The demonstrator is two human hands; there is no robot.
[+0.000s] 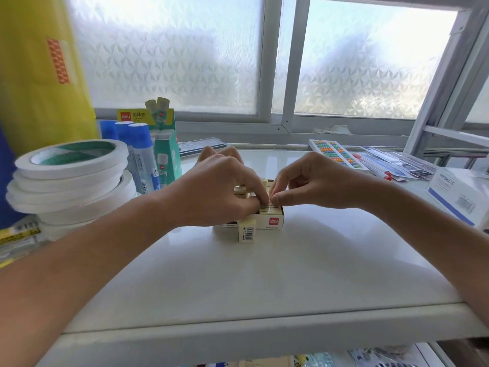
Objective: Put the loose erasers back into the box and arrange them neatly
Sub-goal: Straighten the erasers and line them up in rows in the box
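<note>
Both hands are working right over the little eraser box [272, 221], which is sitting in the middle of the white desk [264, 274]. The left hand [219, 189] is coming in from the side with its fingers [260, 198] curled down into the box, and it looks like they're pinching an eraser [267, 207] at the front edge, probably to nudge it upright so it lines up with the others. The right hand [315, 184] is doing the same from the other side, thumb and forefinger tips pinching at that same spot. I'm guessing one hand is steadying the row while the other is squeezing the piece in, since a packed box doesn't leave much slack.

A few erasers [244, 190] are already showing inside the box behind the left hand, though the hand is covering most of them, so I can't tell how tidy the rows are.

One loose eraser [247, 230] is standing on end on the desk, touching the front of the box with its barcode facing the camera. Makes sense to park it there, it's within easy reach for going in next.

Around the edges, a stack of tape rolls [71, 178] and some glue sticks [137, 152] are sitting off to the left, well apart from the box, with a bead tray [336, 152] further back on the right.
</note>
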